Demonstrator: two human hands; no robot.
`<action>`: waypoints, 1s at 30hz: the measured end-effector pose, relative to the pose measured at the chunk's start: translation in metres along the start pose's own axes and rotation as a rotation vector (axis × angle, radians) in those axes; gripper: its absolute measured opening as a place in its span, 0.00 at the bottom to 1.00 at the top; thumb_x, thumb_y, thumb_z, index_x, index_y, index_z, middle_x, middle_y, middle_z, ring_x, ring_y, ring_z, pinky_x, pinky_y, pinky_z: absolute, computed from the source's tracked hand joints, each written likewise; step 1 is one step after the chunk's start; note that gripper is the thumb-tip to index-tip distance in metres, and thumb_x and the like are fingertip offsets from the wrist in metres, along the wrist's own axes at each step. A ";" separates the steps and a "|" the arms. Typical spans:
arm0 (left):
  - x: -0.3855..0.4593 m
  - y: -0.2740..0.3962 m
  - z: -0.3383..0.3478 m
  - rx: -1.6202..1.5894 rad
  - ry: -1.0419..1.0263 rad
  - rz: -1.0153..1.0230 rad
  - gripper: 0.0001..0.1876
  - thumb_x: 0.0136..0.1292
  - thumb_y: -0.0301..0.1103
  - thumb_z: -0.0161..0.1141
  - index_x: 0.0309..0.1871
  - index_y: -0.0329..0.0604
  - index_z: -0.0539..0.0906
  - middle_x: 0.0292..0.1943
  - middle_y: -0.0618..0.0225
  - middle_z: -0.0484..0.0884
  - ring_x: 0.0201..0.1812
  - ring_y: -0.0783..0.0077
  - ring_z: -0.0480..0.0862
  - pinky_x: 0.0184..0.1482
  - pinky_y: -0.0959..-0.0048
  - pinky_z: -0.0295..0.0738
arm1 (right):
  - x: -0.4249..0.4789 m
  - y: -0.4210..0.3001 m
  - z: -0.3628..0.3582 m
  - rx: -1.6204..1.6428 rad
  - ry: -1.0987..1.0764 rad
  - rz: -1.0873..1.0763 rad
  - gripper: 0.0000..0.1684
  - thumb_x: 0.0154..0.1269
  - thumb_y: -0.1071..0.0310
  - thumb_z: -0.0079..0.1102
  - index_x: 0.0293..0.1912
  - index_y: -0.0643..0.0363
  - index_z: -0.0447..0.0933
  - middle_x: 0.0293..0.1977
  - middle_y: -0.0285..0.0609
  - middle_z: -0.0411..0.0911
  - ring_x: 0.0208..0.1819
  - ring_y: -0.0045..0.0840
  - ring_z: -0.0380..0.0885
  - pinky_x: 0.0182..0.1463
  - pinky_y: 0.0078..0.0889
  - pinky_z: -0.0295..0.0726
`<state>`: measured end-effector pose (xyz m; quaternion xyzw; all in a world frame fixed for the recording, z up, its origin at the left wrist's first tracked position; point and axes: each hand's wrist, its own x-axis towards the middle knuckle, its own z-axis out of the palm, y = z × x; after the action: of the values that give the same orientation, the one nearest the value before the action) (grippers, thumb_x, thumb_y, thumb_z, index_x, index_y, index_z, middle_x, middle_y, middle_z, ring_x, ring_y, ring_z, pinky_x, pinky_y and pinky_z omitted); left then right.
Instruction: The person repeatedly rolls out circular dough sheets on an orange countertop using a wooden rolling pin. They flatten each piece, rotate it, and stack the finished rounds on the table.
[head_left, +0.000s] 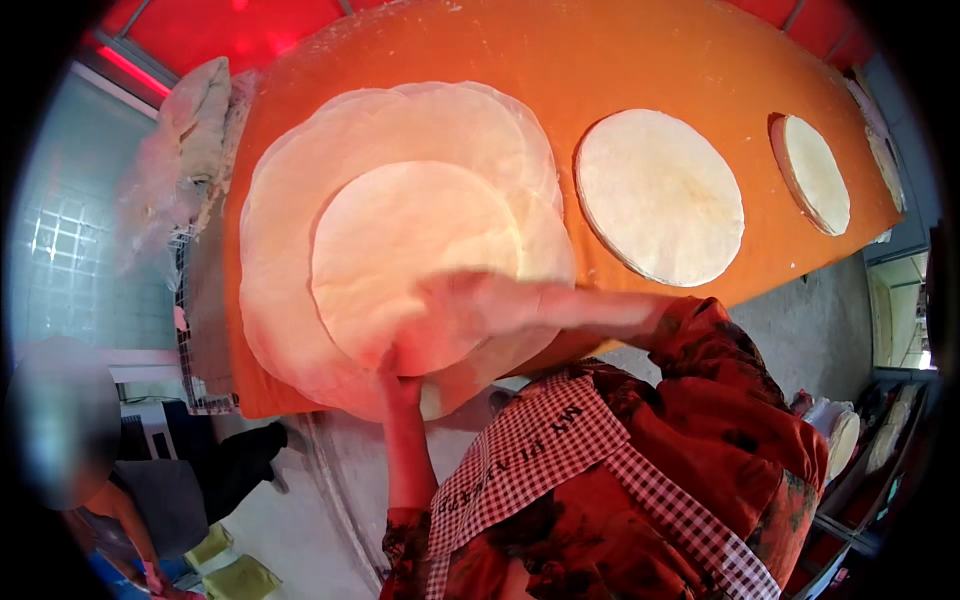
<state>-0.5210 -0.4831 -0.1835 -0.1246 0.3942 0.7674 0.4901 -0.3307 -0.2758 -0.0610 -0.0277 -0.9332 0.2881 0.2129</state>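
Observation:
A smaller pale dough round (397, 232) lies on top of a wide spread of thin, overlapping dough sheets (300, 172), which hangs over the table's near edge. My right hand (476, 300), blurred by motion, reaches in from the right across the lower part of the small round. At that round's near edge is my left hand (394, 367), partly blurred and close to the right one. Blur hides the fingers of both hands, so whether either grips the dough cannot be told.
To the right on the orange tabletop (630, 52) are a stack of dough rounds (664, 195) and a farther stack (814, 176). Folded cloth (202, 120) and clear plastic (154, 206) sit by the left edge. Another person (161, 495) is at lower left; a rack (862, 517) stands lower right.

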 end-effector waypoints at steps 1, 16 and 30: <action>-0.012 0.005 0.018 -0.018 0.048 -0.001 0.17 0.65 0.32 0.49 0.55 0.38 0.75 0.54 0.61 0.77 0.57 0.61 0.75 0.58 0.61 0.73 | 0.007 0.022 -0.016 0.173 0.252 -0.021 0.26 0.64 0.61 0.55 0.59 0.59 0.70 0.60 0.44 0.70 0.64 0.29 0.66 0.65 0.34 0.68; -0.028 0.010 0.032 0.135 0.320 0.059 0.16 0.61 0.27 0.53 0.52 0.33 0.77 0.49 0.60 0.80 0.51 0.64 0.80 0.56 0.66 0.75 | 0.022 0.149 0.002 0.422 0.290 0.501 0.35 0.67 0.57 0.52 0.65 0.66 0.54 0.61 0.53 0.61 0.63 0.39 0.62 0.66 0.36 0.62; -0.035 0.027 0.051 -0.045 0.090 -0.133 0.15 0.61 0.23 0.52 0.52 0.33 0.74 0.51 0.57 0.78 0.54 0.58 0.78 0.58 0.58 0.75 | -0.034 0.033 -0.026 -0.251 -0.188 -0.095 0.49 0.43 0.64 0.67 0.67 0.48 0.60 0.65 0.40 0.65 0.66 0.34 0.63 0.68 0.41 0.63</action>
<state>-0.5169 -0.4748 -0.1170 -0.1959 0.3896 0.7353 0.5188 -0.2910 -0.2406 -0.0724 0.0173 -0.9780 0.1599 0.1331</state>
